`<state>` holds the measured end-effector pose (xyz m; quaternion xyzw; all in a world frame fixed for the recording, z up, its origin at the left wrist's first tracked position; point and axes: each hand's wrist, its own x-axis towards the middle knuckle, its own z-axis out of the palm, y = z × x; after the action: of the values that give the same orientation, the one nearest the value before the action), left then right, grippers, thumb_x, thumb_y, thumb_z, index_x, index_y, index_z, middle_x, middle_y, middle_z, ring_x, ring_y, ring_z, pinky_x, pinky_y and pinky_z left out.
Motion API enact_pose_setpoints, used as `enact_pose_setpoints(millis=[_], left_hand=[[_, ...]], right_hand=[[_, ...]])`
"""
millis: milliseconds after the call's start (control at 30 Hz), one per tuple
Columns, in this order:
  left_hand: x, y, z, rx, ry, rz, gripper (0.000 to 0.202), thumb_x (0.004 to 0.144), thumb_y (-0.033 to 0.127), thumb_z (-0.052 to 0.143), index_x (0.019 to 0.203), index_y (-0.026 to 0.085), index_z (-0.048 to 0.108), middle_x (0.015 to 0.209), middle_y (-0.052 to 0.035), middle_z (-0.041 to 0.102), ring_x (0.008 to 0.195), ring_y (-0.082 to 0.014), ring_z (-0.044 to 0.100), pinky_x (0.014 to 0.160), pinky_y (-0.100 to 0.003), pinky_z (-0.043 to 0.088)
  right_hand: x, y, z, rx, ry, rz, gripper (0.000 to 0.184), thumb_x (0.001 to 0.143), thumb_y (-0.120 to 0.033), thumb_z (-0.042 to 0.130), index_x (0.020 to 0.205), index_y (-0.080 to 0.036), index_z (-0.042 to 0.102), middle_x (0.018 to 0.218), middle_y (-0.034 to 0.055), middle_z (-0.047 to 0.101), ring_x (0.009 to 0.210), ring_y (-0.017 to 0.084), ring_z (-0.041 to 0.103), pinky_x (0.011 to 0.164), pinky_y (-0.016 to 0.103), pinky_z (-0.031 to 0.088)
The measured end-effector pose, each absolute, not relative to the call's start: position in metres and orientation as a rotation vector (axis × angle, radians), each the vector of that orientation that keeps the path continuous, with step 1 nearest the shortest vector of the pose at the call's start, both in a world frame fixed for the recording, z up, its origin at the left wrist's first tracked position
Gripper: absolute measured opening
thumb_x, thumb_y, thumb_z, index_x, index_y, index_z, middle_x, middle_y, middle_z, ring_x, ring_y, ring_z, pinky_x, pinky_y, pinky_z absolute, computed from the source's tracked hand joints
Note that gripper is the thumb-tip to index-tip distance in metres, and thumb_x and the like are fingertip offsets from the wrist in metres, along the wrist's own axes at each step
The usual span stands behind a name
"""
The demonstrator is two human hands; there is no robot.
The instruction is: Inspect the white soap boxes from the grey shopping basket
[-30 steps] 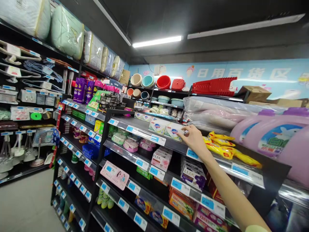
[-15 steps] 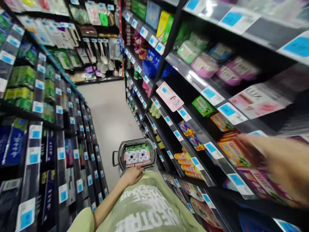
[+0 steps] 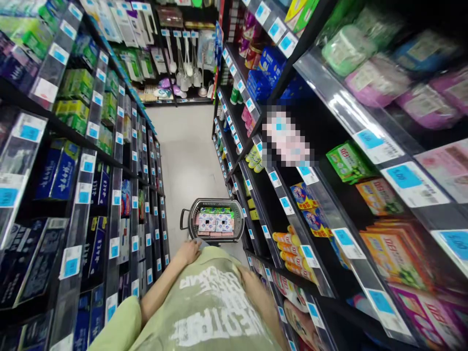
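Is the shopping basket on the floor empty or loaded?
Loaded. The basket holds green packs at the back and white-and-pink boxed packs across the middle, covering most of its bottom.

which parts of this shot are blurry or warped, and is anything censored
Head view: the right hand is motion-smeared beside the pale green printed shirt; right-shelf goods at the frame edge blur too; shelves bow from wide-angle distortion; a pixelated pink patch masks one hanging sign; the grey wire basket and left hand stay fairly sharp.
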<state>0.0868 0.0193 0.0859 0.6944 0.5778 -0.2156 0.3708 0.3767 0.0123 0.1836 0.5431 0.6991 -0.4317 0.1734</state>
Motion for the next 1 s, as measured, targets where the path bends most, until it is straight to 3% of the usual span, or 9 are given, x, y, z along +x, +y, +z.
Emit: enact_pose_setpoints(millis=[100,167,467,600,767,1000], left_hand=[[0.101,0.024,0.084,1.792,1.455,-0.598,0.041,0.102,0.029,0.044,0.135,0.01,0.061,0.125,-0.0253,0.069,0.117,-0.0404,0.066,0.095,-0.051,0.053],[0.114,0.031,0.087,1.837,1.402,-0.605,0.04,0.103,0.029,0.045,0.133,0.009,0.062,0.125,-0.025,0.069,0.117,-0.0401,0.066,0.094,-0.05,0.053],[0.156,0.066,0.106,1.974,1.292,-0.493,0.041,0.105,0.032,0.046,0.135,0.009,0.06,0.122,-0.0241,0.071,0.115,-0.0391,0.068,0.095,-0.048,0.053],[0.151,0.058,0.096,1.872,1.35,-0.479,0.039,0.105,0.03,0.046,0.136,0.01,0.06,0.126,-0.0221,0.069,0.115,-0.0373,0.068,0.095,-0.047,0.054],[0.137,0.031,0.08,1.665,1.442,-0.542,0.042,0.103,0.029,0.05,0.137,0.008,0.061,0.125,-0.0251,0.069,0.115,-0.0407,0.068,0.096,-0.05,0.054],[0.124,0.002,0.072,1.418,1.547,-0.501,0.046,0.108,0.032,0.044,0.143,0.005,0.056,0.129,-0.0252,0.067,0.114,-0.0376,0.067,0.094,-0.046,0.052]], right_hand=[[0.387,0.014,0.175,1.637,1.956,-1.159,0.056,0.101,-0.023,0.035,0.155,-0.015,0.049,0.153,0.0132,0.057,0.142,0.026,0.054,0.118,0.036,0.042],[0.398,0.024,0.173,1.635,1.946,-1.114,0.056,0.103,-0.027,0.035,0.154,-0.008,0.048,0.155,0.0167,0.054,0.145,0.028,0.05,0.121,0.038,0.039],[0.442,0.043,0.165,1.668,1.949,-1.06,0.055,0.104,-0.031,0.034,0.154,-0.01,0.048,0.153,0.0176,0.056,0.143,0.031,0.052,0.119,0.041,0.041],[0.437,0.044,0.143,1.587,1.928,-1.144,0.053,0.104,-0.031,0.036,0.153,-0.014,0.05,0.152,0.0158,0.058,0.142,0.029,0.054,0.118,0.039,0.042],[0.417,0.059,0.123,1.304,1.929,-1.288,0.054,0.104,-0.03,0.043,0.153,-0.008,0.047,0.15,0.0182,0.059,0.14,0.029,0.056,0.114,0.037,0.044],[0.411,0.12,0.106,1.166,1.981,-1.215,0.051,0.105,-0.031,0.043,0.152,-0.011,0.047,0.146,0.0202,0.061,0.135,0.033,0.059,0.112,0.04,0.044]])
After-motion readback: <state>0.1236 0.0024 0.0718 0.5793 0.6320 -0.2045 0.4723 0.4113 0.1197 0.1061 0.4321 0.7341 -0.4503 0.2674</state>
